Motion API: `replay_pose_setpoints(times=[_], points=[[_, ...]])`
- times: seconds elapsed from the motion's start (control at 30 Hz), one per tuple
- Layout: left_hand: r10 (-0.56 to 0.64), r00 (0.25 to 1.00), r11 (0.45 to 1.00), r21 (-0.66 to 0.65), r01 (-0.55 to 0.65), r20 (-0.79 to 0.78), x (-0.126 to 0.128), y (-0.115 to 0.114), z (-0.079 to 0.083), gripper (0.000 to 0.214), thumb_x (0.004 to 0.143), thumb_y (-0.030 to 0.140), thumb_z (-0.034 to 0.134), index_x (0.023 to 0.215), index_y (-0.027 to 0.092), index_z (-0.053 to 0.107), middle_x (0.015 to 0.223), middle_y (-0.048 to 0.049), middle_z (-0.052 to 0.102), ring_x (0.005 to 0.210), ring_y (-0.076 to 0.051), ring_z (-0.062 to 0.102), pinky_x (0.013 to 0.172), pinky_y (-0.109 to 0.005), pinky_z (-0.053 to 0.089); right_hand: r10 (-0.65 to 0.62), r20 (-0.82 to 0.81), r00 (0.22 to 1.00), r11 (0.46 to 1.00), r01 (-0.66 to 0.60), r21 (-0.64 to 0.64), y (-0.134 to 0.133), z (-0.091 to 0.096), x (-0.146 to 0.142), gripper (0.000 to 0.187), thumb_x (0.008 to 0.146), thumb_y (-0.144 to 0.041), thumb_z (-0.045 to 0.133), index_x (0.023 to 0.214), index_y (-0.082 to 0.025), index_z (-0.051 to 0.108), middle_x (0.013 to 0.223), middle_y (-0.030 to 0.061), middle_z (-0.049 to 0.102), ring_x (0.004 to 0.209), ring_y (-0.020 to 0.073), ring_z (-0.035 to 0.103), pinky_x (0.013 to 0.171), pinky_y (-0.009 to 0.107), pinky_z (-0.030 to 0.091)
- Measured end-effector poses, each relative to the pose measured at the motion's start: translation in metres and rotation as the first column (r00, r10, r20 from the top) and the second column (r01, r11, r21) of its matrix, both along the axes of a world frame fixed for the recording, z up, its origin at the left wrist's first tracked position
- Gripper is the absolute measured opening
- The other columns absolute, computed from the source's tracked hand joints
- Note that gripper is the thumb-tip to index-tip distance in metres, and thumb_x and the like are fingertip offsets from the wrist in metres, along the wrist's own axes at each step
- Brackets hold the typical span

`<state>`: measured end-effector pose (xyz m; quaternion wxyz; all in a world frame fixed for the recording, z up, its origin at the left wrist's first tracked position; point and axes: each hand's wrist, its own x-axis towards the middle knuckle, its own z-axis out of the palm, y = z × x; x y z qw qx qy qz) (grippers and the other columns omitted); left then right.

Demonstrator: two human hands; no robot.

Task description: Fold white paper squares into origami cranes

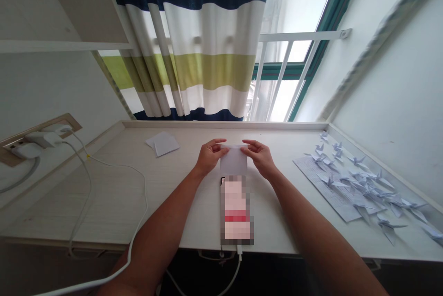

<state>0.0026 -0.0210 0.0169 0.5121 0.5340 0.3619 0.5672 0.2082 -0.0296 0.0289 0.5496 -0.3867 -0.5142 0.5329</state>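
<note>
**Q:** What is the layout, working left to right?

**A:** Loose paper squares [162, 143] are lying on the desk [104, 180]. The left hand [209, 157] and right hand [260, 157] are pinching the far edge of a white paper sheet [234, 160], fingertips closed on it. The sheet is lying just above a phone [237, 210]. Paper cranes [360, 180] are sitting further right.

**Q:** What is the risk?

**A:** The sheet could be slipping or creasing unevenly if either pinch is loosening.

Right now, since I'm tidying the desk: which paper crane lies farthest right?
The paper crane at the view's right edge, apart from the others around the printed sheet.
</note>
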Motion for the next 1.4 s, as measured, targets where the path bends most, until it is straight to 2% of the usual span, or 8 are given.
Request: replay_pose_setpoints(times=[0.13, 0.23, 0.47, 0.63, 0.87, 1.03, 1.23, 1.4], points=[[-0.007, 1.000, 0.999, -0.043, 0.007, 0.007, -0.002, 0.000, 0.001, 0.059, 0.065, 0.037, 0.089, 0.116, 0.014, 0.070, 0.083, -0.0052, 0.077, 0.072, -0.016, 0.067, 0.072, -0.030, 0.052, 0.075, 0.037, 0.997, 0.996, -0.073, -0.057, -0.002, 0.003, 0.001, 0.038, 0.064, -0.045, 0.090, 0.088, -0.018, 0.076, 0.081, 0.0054, 0.075, 0.077, 0.0215, 0.067, 0.073, 0.036, 0.054], [-0.008, 0.999, 0.997, -0.078, 0.005, -0.037, -0.004, 0.000, 0.000, 0.053, 0.065, 0.039, 0.089, 0.108, 0.012, 0.073, 0.080, -0.0063, 0.076, 0.071, -0.016, 0.066, 0.069, -0.030, 0.052, 0.068, 0.043, 0.997, 0.996, -0.065, -0.068, -0.003, 0.004, 0.002, 0.035, 0.065, -0.045, 0.089, 0.077, -0.017, 0.073, 0.078, 0.0051, 0.074, 0.072, 0.0199, 0.066, 0.066, 0.032, 0.053], [0.003, 0.998, 0.998, -0.070, -0.008, -0.065, -0.004, 0.004, -0.001, 0.036, 0.062, 0.038, 0.090, 0.081, 0.013, 0.074, 0.069, -0.0037, 0.071, 0.063, -0.013, 0.060, 0.059, -0.026, 0.047, 0.021, -0.004, 1.000, 0.998, -0.021, -0.061, -0.001, 0.000, 0.000, 0.032, 0.067, -0.044, 0.086, 0.083, -0.018, 0.074, 0.077, 0.0044, 0.074, 0.065, 0.0173, 0.061, 0.059, 0.030, 0.047], [-0.003, 0.998, 0.999, -0.041, 0.000, -0.061, -0.005, 0.003, 0.002, 0.032, 0.066, 0.038, 0.087, 0.083, 0.014, 0.076, 0.068, -0.0041, 0.072, 0.060, -0.012, 0.058, 0.057, -0.026, 0.046, 0.007, -0.002, 1.000, 0.997, -0.008, -0.070, 0.003, -0.005, 0.000, 0.034, 0.068, -0.042, 0.082, 0.093, -0.020, 0.076, 0.070, 0.0019, 0.070, 0.061, 0.0160, 0.057, 0.056, 0.029, 0.043], [-0.017, 0.998, 1.000, -0.013, 0.016, -0.067, -0.004, -0.001, 0.004, 0.024, 0.070, 0.031, 0.081, 0.089, 0.016, 0.081, 0.084, -0.0072, 0.077, 0.072, -0.016, 0.063, 0.069, -0.030, 0.051, -0.008, -0.031, 0.999, 0.998, 0.006, -0.069, 0.004, -0.004, -0.001, 0.022, 0.072, -0.042, 0.076, 0.074, -0.021, 0.070, 0.059, -0.0019, 0.057, 0.053, 0.0119, 0.046, 0.049, 0.026, 0.034], [-0.023, 0.994, 1.000, 0.000, 0.023, -0.108, -0.005, -0.003, 0.006, 0.022, 0.072, 0.029, 0.077, 0.089, 0.016, 0.081, 0.087, -0.0078, 0.077, 0.079, -0.018, 0.065, 0.077, -0.033, 0.053, -0.051, -0.023, 0.998, 0.999, 0.050, -0.020, -0.001, -0.002, -0.005, 0.043, 0.064, -0.045, 0.089, 0.073, -0.022, 0.055, 0.068, -0.0020, 0.064, 0.057, 0.0129, 0.053, 0.052, 0.026, 0.040], [-0.059, 0.996, 0.998, -0.019, 0.058, -0.066, -0.004, -0.005, 0.010, 0.034, 0.075, 0.041, 0.080, 0.096, 0.015, 0.079, 0.091, -0.0083, 0.077, 0.082, -0.019, 0.066, 0.077, -0.033, 0.054, -0.017, -0.008, 1.000, 0.999, 0.017, 0.028, -0.003, -0.002, -0.003, 0.055, 0.066, -0.046, 0.088, 0.109, -0.026, 0.061, 0.082, 0.0012, 0.073, 0.072, 0.0197, 0.066, 0.062, 0.032, 0.052], [-0.028, 0.993, 1.000, 0.008, 0.029, -0.113, -0.003, -0.004, 0.004, 0.036, 0.069, 0.043, 0.086, 0.090, 0.014, 0.079, 0.084, -0.0080, 0.076, 0.076, -0.018, 0.066, 0.071, -0.031, 0.053, -0.015, -0.004, 1.000, 0.999, 0.015, 0.029, -0.002, 0.000, -0.004, 0.040, 0.065, -0.045, 0.088, 0.093, -0.023, 0.070, 0.080, 0.0020, 0.073, 0.071, 0.0186, 0.064, 0.066, 0.033, 0.051]])
